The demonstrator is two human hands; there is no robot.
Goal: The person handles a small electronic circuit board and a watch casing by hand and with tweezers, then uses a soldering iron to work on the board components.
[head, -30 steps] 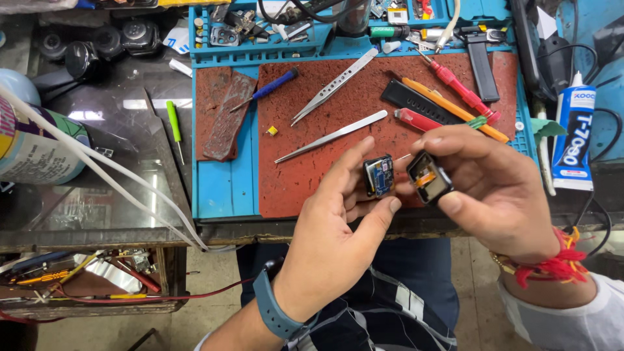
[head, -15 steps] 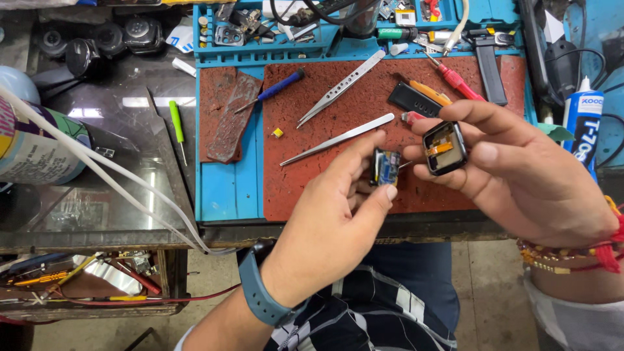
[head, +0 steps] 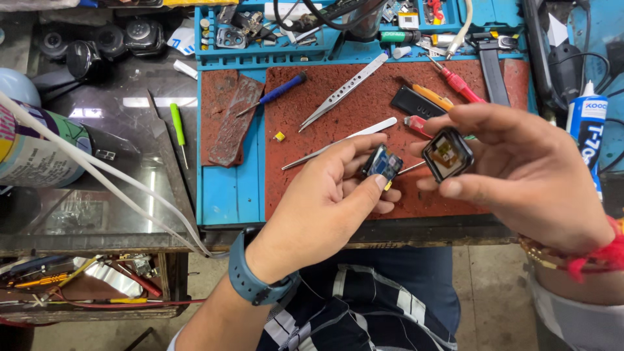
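Since the earlier frame the right hand, pinching the square black watch case, drew apart from the left hand, which grips the glossy screen module.

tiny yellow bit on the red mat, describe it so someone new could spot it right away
Start at the rust-red work mat on the blue tray. Near its left edge, below the blue-handled screwdriver and left of the tweezers, lies the small yellow piece, alone, the only loose yellow speck there.

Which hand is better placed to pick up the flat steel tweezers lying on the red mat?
Probably left hand: its fingertips are beside the flat steel tweezers. Both hands hold parts.
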